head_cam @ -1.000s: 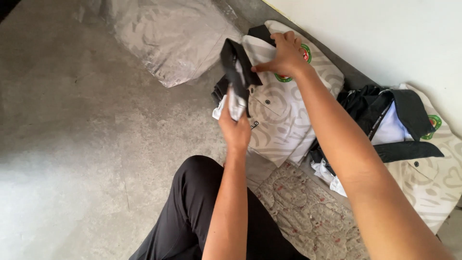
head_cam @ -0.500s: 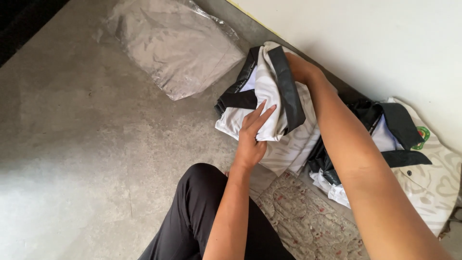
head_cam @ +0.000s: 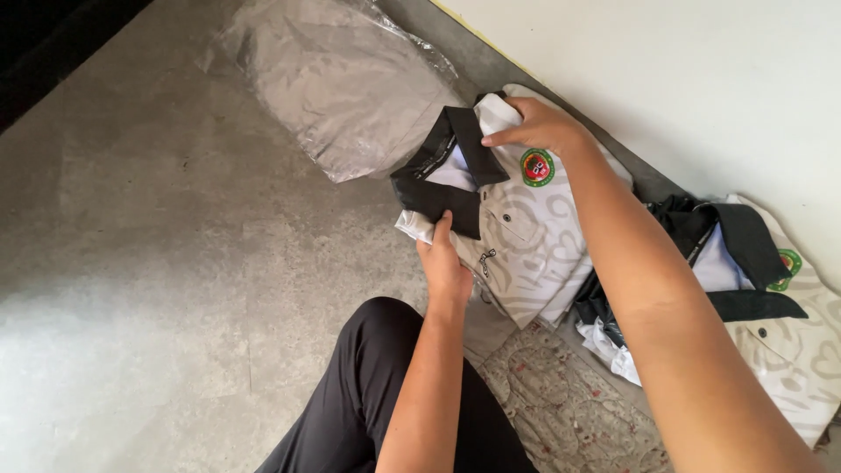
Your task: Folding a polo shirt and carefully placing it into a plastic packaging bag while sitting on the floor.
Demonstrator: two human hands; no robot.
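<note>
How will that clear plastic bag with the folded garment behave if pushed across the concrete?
The clear plastic bag will probably slide easily: its film looks glossy and the concrete floor smooth. It would likely crumple rather than stay stiff, since the film is wrinkled and loose. It seems light and unlikely to roll, lying flat.

arms: bare to above the elbow, no sleeves visible | trousers (head_cam: 368,385): black | hands: no gloves

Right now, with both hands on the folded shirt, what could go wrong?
1. The left hand pinches only the shirt's lower edge, so the fold may slip open if lifted.
2. The right hand presses near the black collar, which could crease.
3. The shirt lies on a stack partly over bare concrete floor, so an edge could pick up dust.
</note>
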